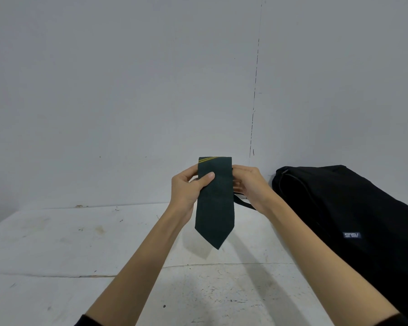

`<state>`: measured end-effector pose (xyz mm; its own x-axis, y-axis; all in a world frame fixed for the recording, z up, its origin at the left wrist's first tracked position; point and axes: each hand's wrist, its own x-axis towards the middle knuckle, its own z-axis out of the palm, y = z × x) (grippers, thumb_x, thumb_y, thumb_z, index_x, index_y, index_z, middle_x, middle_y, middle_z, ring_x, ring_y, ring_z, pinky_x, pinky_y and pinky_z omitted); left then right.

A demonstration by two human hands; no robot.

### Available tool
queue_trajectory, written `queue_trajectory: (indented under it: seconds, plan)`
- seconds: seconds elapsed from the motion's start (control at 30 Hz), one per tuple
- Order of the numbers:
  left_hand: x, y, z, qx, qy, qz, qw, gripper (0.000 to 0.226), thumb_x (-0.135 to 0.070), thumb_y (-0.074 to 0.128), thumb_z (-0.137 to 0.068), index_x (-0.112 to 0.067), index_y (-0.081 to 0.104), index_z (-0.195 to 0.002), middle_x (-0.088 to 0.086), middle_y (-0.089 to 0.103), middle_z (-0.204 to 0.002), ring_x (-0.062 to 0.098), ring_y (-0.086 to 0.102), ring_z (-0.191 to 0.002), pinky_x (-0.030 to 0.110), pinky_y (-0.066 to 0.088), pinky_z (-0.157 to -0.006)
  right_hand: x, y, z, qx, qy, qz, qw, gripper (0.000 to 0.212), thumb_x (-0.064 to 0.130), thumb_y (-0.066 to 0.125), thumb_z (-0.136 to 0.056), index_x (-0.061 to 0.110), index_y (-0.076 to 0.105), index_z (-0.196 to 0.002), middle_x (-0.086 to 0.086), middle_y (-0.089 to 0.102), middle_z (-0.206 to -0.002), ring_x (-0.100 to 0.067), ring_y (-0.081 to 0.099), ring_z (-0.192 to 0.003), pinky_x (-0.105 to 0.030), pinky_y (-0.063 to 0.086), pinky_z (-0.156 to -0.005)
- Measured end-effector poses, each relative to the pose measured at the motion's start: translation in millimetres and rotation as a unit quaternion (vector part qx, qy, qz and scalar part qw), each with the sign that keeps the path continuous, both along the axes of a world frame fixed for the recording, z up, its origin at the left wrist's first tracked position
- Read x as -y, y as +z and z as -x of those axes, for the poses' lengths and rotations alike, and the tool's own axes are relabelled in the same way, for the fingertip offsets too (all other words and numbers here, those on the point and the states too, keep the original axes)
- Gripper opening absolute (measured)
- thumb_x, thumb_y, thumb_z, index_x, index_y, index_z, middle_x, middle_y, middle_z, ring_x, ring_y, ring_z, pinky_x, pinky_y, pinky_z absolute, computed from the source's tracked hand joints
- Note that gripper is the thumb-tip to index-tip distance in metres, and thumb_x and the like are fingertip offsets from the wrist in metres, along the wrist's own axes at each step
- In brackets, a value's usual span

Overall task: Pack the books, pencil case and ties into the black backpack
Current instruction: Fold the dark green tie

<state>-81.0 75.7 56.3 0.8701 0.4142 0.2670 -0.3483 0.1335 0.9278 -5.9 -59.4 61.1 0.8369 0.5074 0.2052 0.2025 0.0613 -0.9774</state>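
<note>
Evidently folding it small for the backpack (353, 215), both hands, left (186, 189) and right (250, 184), pinch the tie (214, 208) with curled fingers (207, 176).

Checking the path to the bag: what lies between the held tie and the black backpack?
In the head view, the right hand gripping the green tie sits between it and the black backpack, plus a thin dark strap hanging there.

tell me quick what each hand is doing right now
Left hand: closed on the dark green tie, thumb pressed across its front.
Right hand: holding the tie's right edge, fingers curled behind it.
</note>
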Motion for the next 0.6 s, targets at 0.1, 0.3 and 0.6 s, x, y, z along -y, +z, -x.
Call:
queue_trajectory:
  seconds: [0.1,0.3,0.6]
  plan:
    - [-2,0,-1,-0.001,0.019,0.005,1.0,0.027,0.0,0.072,-0.078,-0.015,0.071,-0.1,0.0,0.072,-0.099,0.02,0.067,-0.091,0.027,0.056,-0.076,1,0,1,-0.008,-0.01,-0.001,1.0,0.028,0.02,0.047,-0.093,0.007,0.07,-0.103,-0.012,0.071,-0.102,-0.028,0.066,-0.096,-0.032,0.051,-0.081]
    - [-3,-2,-2,0.001,-0.006,0.061,0.998,0.031,0.0,0.074,-0.076,-0.009,0.07,-0.105,0.008,0.072,-0.103,0.024,0.069,-0.09,0.032,0.057,-0.077,2,3,8,0.002,0.012,0.014,1.0,0.036,0.044,0.062,-0.087,0.015,0.069,-0.107,-0.005,0.072,-0.104,-0.02,0.067,-0.095,-0.031,0.05,-0.085]
    - [-15,-2,-7,-0.052,-0.054,-0.096,0.993,0.069,-0.03,0.081,-0.063,-0.022,0.045,-0.122,0.003,0.061,-0.118,0.018,0.062,-0.108,0.032,0.052,-0.09,-1,13,16,0.01,-0.032,-0.033,0.999,0.024,0.012,0.064,-0.089,0.011,0.067,-0.113,-0.002,0.072,-0.102,-0.013,0.068,-0.09,-0.018,0.051,-0.063]
